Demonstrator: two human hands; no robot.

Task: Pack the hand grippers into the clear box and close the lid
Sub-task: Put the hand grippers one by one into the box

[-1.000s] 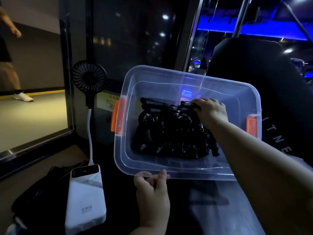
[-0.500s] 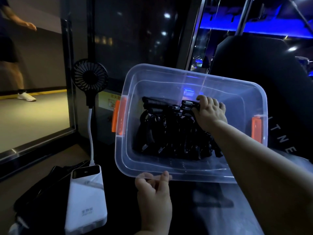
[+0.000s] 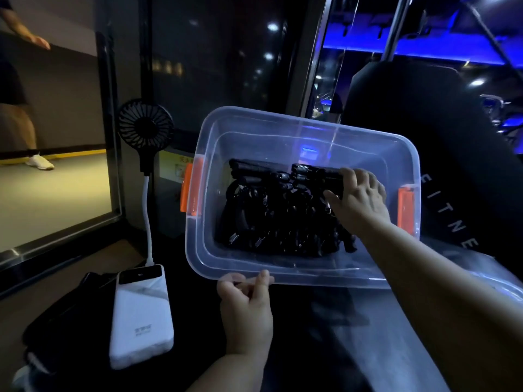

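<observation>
The left hand (image 3: 245, 299) is pinching the near rim of the clear box (image 3: 285, 274), thumb and fingertips closing on the thin plastic lip. The box seems to be tipping its open mouth toward the person above the dark desk (image 3: 308, 343). The right hand (image 3: 360, 195) is reaching inside, curling its fingers and thumb round the black handle of the top hand gripper (image 3: 317, 175). That one is lying on the heap of hand grippers (image 3: 277, 213) against the far wall. The heap is sitting loose and tangled, springs and handles crossing, so pulling or pushing one piece is likely dragging its neighbours along. With the box leaning like this, a sudden shift of that weight could slide the whole pile toward the low side. The small pinch at the rim might then slip, since it is carrying a lot on a smooth edge. The heap is also riding high at the back, so a handle sticking above the rim would be stopping the lid from seating. It would then be leaving the orange latches (image 3: 192, 190) unable to snap over. What looks like the lid (image 3: 478, 254) is lying just beside the box under the right forearm (too dim to be sure), where an elbow could be nudging it off. The power bank (image 3: 141, 315) and the small fan (image 3: 145, 128) are standing near the left end, within reach of a swinging box.
</observation>
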